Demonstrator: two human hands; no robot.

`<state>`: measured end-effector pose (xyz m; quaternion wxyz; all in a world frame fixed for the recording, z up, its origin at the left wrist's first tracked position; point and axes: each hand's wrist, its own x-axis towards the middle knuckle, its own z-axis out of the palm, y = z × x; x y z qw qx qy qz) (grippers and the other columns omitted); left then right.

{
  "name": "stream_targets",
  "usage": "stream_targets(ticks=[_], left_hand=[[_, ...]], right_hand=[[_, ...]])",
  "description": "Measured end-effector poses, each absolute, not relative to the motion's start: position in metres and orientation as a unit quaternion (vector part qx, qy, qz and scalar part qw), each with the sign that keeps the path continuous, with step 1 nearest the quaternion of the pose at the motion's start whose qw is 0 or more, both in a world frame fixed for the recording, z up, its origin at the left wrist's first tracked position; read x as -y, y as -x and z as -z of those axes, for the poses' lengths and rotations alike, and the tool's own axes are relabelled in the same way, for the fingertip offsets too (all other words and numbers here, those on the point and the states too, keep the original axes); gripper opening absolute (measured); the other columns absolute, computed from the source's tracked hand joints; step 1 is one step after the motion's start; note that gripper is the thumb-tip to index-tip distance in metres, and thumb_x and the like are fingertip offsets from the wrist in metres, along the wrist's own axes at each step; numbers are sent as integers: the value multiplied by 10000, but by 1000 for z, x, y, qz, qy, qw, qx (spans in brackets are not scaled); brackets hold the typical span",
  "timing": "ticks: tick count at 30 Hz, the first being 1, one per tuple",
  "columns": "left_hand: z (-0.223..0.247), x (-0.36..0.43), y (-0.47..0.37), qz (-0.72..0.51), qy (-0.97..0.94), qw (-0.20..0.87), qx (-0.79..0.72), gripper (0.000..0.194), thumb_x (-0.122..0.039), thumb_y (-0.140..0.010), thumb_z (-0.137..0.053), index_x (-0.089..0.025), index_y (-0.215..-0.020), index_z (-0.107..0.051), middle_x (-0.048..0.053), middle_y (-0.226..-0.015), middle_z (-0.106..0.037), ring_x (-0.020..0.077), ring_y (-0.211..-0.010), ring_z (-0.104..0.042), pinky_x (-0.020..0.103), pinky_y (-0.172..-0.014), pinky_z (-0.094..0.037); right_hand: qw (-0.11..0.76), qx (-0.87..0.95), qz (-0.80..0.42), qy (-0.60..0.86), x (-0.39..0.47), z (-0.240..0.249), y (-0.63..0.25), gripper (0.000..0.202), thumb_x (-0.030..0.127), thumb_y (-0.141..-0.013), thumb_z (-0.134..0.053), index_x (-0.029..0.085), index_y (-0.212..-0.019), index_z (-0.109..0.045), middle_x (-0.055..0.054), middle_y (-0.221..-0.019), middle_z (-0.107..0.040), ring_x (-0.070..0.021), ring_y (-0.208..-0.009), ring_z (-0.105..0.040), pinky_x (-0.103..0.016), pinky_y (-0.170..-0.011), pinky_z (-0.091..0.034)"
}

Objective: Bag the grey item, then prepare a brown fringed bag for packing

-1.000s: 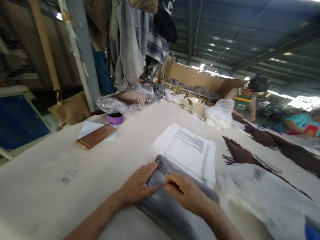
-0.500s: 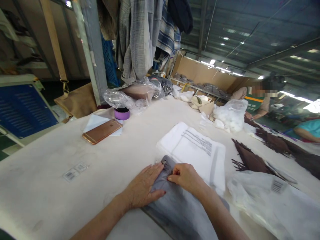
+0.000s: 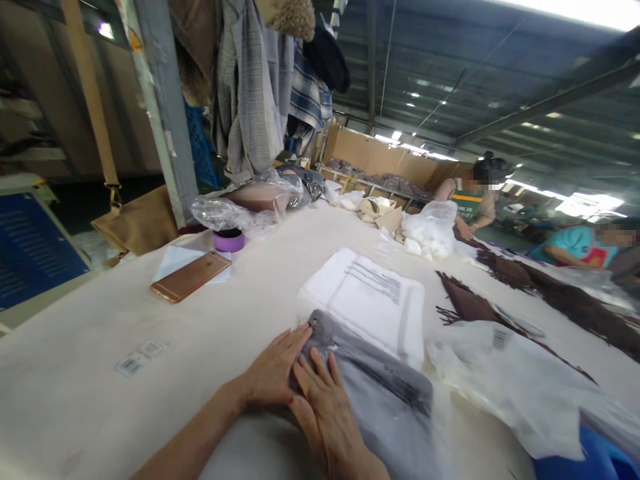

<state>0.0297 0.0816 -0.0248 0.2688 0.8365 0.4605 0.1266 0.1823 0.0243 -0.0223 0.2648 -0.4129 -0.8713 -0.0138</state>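
Fingers (image 3: 330,367) are spreading flat, all of them open and straight, with neither hand closing around anything. The left hand (image 3: 267,373) is laying its fingertips on the near-left corner of the grey package in clear plastic (image 3: 395,400), and here the right hand (image 3: 327,413) is pressing palm-down just beside it, its fingers slightly fanned over the same corner. The right thumb is sitting right by the left hand; whether the two are touching, one cannot tell. The package is lying under the right fingertips and stretching away to their right across the pale table (image 3: 100,413). Just past the fingertips, a printed white stack (image 3: 360,300) is resting against the package's far side. Out to the left of the left fingers, two barcode labels (image 3: 140,358) are lying flat, and farther up that side a phone (image 3: 191,277) is resting on light blue paper (image 3: 177,258), with a purple tape roll (image 3: 229,242) standing close behind. Well right of the right fingers, a white plastic bag (image 3: 505,380) is sprawling, brown fringed fabric (image 3: 467,300) is lying behind it, and a co-worker in a green apron (image 3: 467,208) is leaning over the table's far side.
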Motion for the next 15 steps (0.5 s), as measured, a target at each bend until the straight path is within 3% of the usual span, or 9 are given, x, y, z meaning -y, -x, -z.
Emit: stream_targets(ticks=[3,5,7,12,15], left_hand=[[23,-84,-25,-151,-827,297,-452,1010,-441,-602,-680,-28,-1394,-208,202,-1475,-175,297,-1360,-188,456,-1126,-98],[22,-86,-20,-176,-812,345,-436,1058,-507,-563,-709,-54,-1393,-236,190,-1478,-175,311,-1359,-185,459,-1123,-94],[22,-86,-16,-221,-785,397,-421,981,-520,-589,-689,-103,-1383,-292,151,-1480,-212,303,-1353,-209,445,-1122,-118],[24,-84,-16,-397,-614,533,-425,683,-465,-667,-664,-151,-1248,-493,111,-1354,-465,289,-1264,-391,428,-1097,-244],[24,-86,-17,-500,-429,615,-434,608,-441,-620,-730,-140,-1123,-569,118,-1163,-614,285,-1097,-553,436,-1007,-389]], right_hand=[[289,880,40,375,-7,32,-203,383,345,-915,-398,186,-1249,-496,-27,-1159,-642,-196,-1186,-501,-434,-1048,-349],[327,851,159,378,9,50,-225,399,277,-898,-407,149,-1268,-486,-72,-1123,-657,-211,-1154,-530,-412,-1027,-372],[323,803,254,432,23,71,-247,433,195,-882,-393,140,-1308,-451,-114,-1131,-647,-241,-1140,-541,-425,-996,-394],[238,786,291,490,33,86,-275,425,238,-872,-410,81,-1260,-481,-199,-1127,-624,-299,-1074,-577,-413,-848,-501],[168,831,296,440,24,74,-275,417,127,-788,-394,54,-1164,-559,-216,-1024,-662,-298,-938,-643,-376,-737,-547]])
